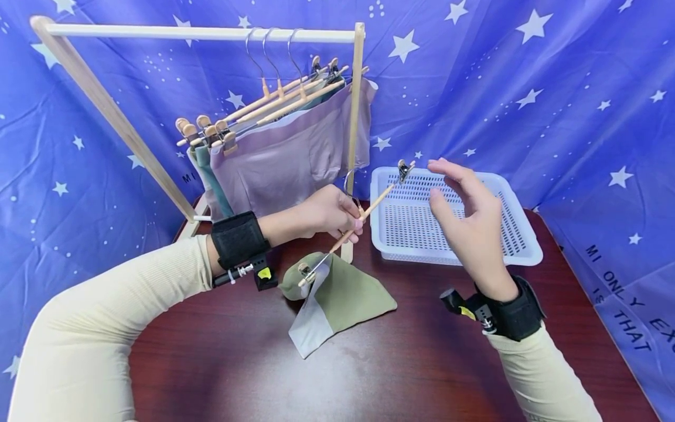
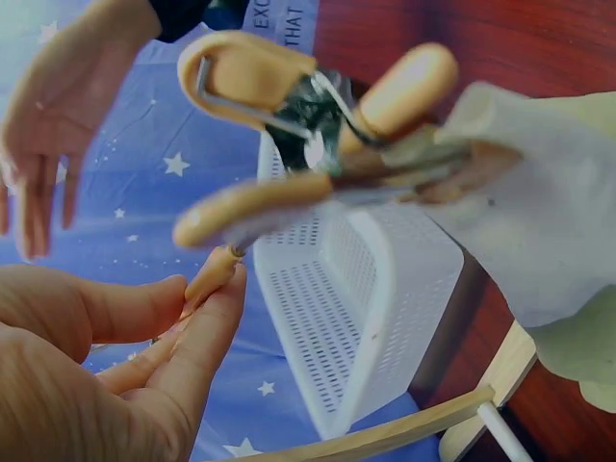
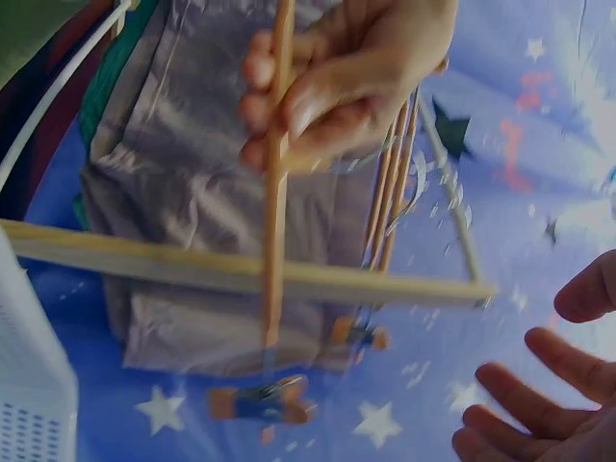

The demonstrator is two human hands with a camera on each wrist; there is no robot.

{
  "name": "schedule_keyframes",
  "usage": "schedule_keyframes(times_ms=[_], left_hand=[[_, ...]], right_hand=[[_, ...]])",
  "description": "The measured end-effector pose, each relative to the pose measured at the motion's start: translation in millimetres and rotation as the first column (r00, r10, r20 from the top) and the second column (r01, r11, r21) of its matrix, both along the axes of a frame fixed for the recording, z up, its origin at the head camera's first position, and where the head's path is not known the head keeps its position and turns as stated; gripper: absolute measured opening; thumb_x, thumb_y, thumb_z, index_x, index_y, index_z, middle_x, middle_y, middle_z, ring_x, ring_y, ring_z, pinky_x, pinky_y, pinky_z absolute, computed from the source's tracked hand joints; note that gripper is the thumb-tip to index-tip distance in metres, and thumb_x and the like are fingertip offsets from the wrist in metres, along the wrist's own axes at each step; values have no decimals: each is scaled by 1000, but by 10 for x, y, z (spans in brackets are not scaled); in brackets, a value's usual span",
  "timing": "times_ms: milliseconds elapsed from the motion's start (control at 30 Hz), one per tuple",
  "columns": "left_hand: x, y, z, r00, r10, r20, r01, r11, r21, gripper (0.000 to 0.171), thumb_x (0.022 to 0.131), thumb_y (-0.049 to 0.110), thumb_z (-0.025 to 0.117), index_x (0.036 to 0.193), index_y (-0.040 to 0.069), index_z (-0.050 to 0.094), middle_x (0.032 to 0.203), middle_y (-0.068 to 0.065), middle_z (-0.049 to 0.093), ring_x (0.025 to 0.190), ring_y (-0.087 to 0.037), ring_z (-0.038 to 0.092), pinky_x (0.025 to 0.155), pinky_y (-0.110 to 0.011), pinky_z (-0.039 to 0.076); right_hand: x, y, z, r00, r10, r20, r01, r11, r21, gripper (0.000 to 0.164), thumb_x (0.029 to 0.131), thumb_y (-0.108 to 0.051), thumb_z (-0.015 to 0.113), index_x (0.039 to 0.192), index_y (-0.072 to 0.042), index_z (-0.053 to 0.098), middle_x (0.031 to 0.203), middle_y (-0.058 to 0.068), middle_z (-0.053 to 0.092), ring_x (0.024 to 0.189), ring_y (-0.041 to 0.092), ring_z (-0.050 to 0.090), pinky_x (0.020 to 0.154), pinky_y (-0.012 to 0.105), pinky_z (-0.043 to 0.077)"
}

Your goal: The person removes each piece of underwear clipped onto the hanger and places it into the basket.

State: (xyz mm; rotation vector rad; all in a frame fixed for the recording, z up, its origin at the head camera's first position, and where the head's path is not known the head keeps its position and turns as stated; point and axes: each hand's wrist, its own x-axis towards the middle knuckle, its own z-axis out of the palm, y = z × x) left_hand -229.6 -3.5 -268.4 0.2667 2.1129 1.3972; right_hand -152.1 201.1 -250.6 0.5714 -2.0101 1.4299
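My left hand (image 1: 332, 211) pinches the bar of a wooden clip hanger (image 1: 378, 202), which slants over the table. At its near end a clip (image 1: 304, 275) grips the edge of an olive-green and grey cloth garment (image 1: 358, 293), whose lower part drapes down toward the tabletop. In the left wrist view this clip (image 2: 313, 115) appears large, with the pale cloth (image 2: 539, 202) in it. The clip at the other end (image 1: 404, 171) holds no cloth. Beside that end is my right hand (image 1: 471, 220), fingers extended and apart from the hanger.
A wooden rack (image 1: 200, 32) stands at the back left, with several garments on clip hangers, a mauve one (image 1: 285, 158) in front. Behind the right hand sits a white perforated basket (image 1: 411, 228) on the dark red table (image 1: 401, 363). A blue starry curtain (image 1: 580, 70) surrounds it.
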Motion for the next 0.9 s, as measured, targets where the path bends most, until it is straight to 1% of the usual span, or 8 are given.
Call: schedule_keyframes(times_ms=[133, 233, 300, 433, 567, 667, 767, 900], left_hand=[[-15, 11, -33, 1000, 0, 10, 0, 1000, 5, 17, 87, -4, 60, 102, -13, 61, 86, -19, 68, 79, -30, 71, 71, -38, 57], [-22, 22, -49, 999, 4, 32, -4, 1000, 11, 16, 88, -4, 59, 102, -12, 60, 82, -17, 66, 83, -33, 70, 75, -41, 56], [-29, 31, -60, 999, 8, 46, -8, 1000, 15, 16, 89, -4, 57, 103, -11, 59, 81, -17, 66, 81, -31, 70, 77, -41, 55], [-43, 48, -76, 999, 27, 30, -27, 1000, -16, 20, 88, -6, 54, 106, -9, 61, 85, -18, 67, 68, -19, 69, 73, -36, 57], [-46, 66, -87, 999, 40, -32, -43, 995, -90, 20, 84, -3, 57, 102, -5, 66, 89, -14, 65, 63, -12, 61, 62, -27, 56], [-43, 85, -103, 999, 37, -30, -39, 995, -87, 14, 85, 2, 63, 97, -5, 65, 86, -10, 64, 62, -12, 61, 59, -25, 55], [-33, 108, -112, 999, 35, 19, -35, 999, -29, 13, 85, 3, 65, 94, -6, 62, 79, -10, 66, 60, -12, 64, 63, -29, 57], [-21, 128, -111, 996, 37, 82, -41, 998, 48, 11, 88, 0, 61, 96, -8, 58, 76, -13, 66, 60, -15, 66, 67, -34, 57]], right_hand=[[132, -154, 85, 989, 34, -141, -18, 994, 110, 29, 82, 6, 55, 109, 13, 61, 112, 27, 62, 122, 32, 51, 106, 36, 37], [183, -247, 96, 966, 119, -231, -71, 976, 206, 28, 80, 2, 56, 105, 12, 63, 108, 26, 64, 116, 36, 54, 104, 39, 38], [189, -289, 56, 945, 205, -257, -132, 953, 273, 27, 81, -1, 56, 105, 9, 64, 107, 22, 65, 113, 34, 55, 102, 39, 39], [166, -354, -90, 896, 390, -212, -281, 868, 408, 26, 84, -5, 60, 108, 1, 65, 110, 13, 65, 113, 30, 55, 103, 37, 38], [145, -409, -264, 857, 496, -142, -364, 777, 513, 25, 88, -13, 62, 112, -4, 63, 115, 8, 63, 117, 26, 53, 105, 37, 37], [138, -440, -382, 843, 529, -98, -387, 722, 573, 28, 90, -19, 63, 114, -6, 63, 120, 8, 60, 119, 23, 52, 106, 34, 37], [135, -472, -474, 837, 545, -45, -403, 672, 621, 32, 89, -24, 65, 116, -7, 61, 122, 5, 60, 120, 19, 52, 105, 30, 37], [120, -511, -569, 837, 547, -6, -411, 635, 654, 36, 88, -28, 66, 118, -10, 60, 119, 0, 61, 116, 13, 54, 103, 25, 38]])
